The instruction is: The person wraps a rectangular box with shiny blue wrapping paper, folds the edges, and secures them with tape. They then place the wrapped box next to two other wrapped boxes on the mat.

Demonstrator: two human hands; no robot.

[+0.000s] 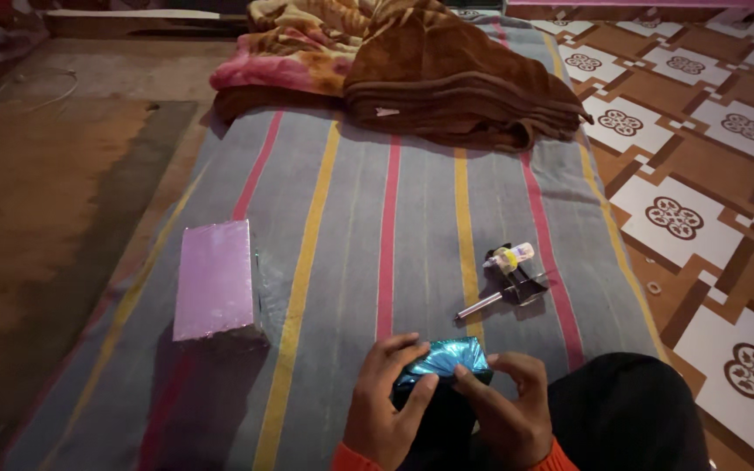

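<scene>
Both my hands, left (386, 403) and right (508, 408), pinch the small foil-wrapped box (443, 359) low over the striped bed (351, 218); it looks light, stiff and slippery, so my grip belongs on its edges.

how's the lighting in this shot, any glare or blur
Head view: dim, warm light overall, with the floor at left falling into shadow. The shiny blue wrapped packet catches bright glints between the left hand and right hand. The pink wrapped box has a soft sheen and throws a shadow toward the camera. The folded brown blanket looks slightly soft; edges show mild wide-angle stretch.
</scene>
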